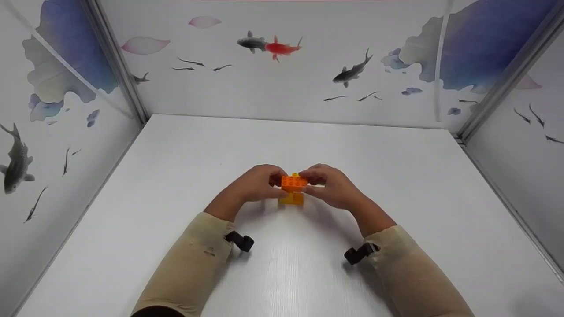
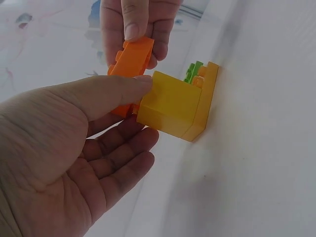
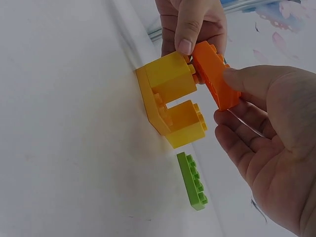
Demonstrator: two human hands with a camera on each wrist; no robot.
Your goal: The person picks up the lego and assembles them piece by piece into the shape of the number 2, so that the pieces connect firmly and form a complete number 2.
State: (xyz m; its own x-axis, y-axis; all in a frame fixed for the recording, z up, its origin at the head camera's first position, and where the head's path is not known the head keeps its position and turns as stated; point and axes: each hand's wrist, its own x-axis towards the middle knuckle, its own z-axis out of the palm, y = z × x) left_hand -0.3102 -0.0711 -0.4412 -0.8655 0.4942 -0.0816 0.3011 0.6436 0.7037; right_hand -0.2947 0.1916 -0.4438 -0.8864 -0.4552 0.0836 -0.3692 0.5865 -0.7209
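Observation:
An orange brick (image 1: 294,182) with studs is held between both hands, tilted over a small build of yellow blocks (image 3: 171,75) on a flat yellow-orange base (image 3: 151,106). Two yellow blocks stand on that base with a gap between them. My left hand (image 1: 261,182) pinches one end of the orange brick, its thumb right at the edge of the nearer yellow block (image 2: 170,103). At the other end, my right hand (image 1: 332,185) grips the brick between thumb and fingers (image 3: 242,143). In the right wrist view, the brick's underside is close to the yellow studs.
A long green brick (image 3: 191,181) lies near the build, partly hidden in the left wrist view. The white table (image 1: 282,264) is enclosed by white panels (image 1: 282,88) printed with fish and leaves. Small black devices (image 1: 240,241) are worn at both sleeves.

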